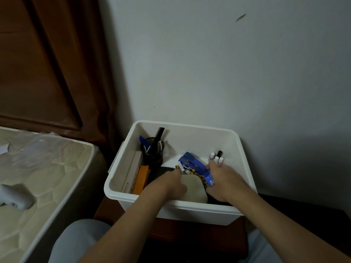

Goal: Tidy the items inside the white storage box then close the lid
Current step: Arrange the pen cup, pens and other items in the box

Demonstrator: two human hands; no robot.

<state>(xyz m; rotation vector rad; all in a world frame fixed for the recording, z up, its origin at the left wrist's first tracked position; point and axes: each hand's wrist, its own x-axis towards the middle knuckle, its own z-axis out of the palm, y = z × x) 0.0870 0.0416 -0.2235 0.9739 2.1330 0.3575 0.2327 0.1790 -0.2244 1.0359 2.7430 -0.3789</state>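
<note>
both hands sorting inside the box

the box point(171, 207) sits low centre of the frame, no lid in view. left hand point(167, 185) reaches toward the batteries point(187, 168), fingers hidden, so i cannot tell their state; right hand point(223, 182) curls round the blue stapler point(195, 166). best to lift the stapler clear of the small bottles point(216, 158) at its right, then gather the loose batteries together near the pen cup point(152, 154).
</note>
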